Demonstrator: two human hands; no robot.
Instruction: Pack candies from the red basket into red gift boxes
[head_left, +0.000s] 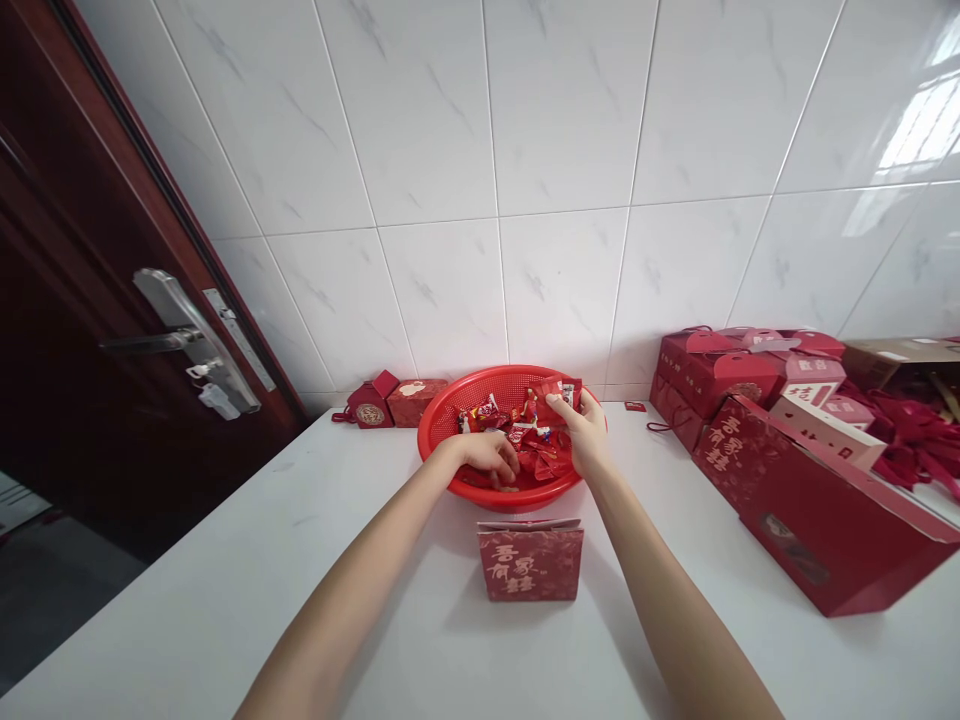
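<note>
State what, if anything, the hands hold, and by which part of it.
The right hand holds a red packet near its lower edge, thumb across it. Whether the left hand, down in the red basket, holds anything cannot be told.

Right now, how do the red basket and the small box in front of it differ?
The basket is wide, rounded and full of small holes; the box is smaller, straight-edged, with pale characters on its front. The left hand reaches into the basket and the right hand holds a red packet over it, while neither touches the box. Both are red and rest on the white tabletop.
</note>
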